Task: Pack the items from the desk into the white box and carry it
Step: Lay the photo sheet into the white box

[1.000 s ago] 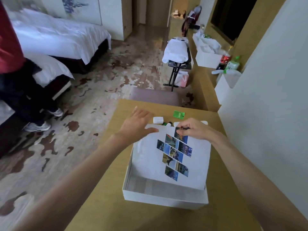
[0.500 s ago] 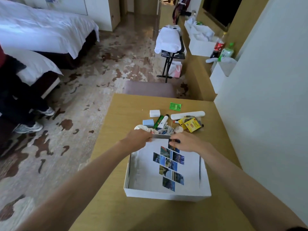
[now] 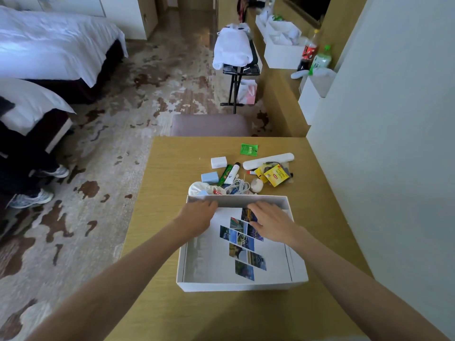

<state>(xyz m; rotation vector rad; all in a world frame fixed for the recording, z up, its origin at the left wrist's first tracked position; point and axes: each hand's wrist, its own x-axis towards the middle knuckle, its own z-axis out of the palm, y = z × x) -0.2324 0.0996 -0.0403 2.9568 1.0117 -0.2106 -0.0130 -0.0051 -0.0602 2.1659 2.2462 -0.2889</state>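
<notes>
- Sitting open on the wooden desk (image 3: 170, 168), the white box (image 3: 241, 285) lies near the edge closest to the person, its walls upright.
- A white sheet (image 3: 214, 257) printed with a slanted row of small photos lies flat on the box floor and covers most of it.
- The left hand (image 3: 197, 219) rests palm down on the far left corner of the sheet, fingers reaching to the far wall of the box. Their tips are tucked out of sight, so I cannot tell whether they pinch the paper or only press it.
- The right hand (image 3: 269, 223) lies on the far right part of the sheet, fingers straight and a little spread, flat on the topmost photos.
- Just beyond the far wall, on the desk, is a loose cluster:
  - a white pouch (image 3: 198, 188)
  - a bundled white cable (image 3: 240, 185)
  - a pale blue block (image 3: 209, 177)
  - a small white case (image 3: 218, 162)
  - a green stick (image 3: 226, 171)
  - a white tube (image 3: 233, 171)
  - a long white case (image 3: 268, 160)
  - yellow tea bags (image 3: 276, 176)
  - a pale round lump (image 3: 256, 185)
- A green sachet (image 3: 248, 149) lies apart from the cluster, farther back.
- A mauve chair (image 3: 211, 125) stands against the desk's far edge.
- To the left, on the patterned carpet, another person's sneakers (image 3: 32, 198) show beside a bed (image 3: 49, 45).
</notes>
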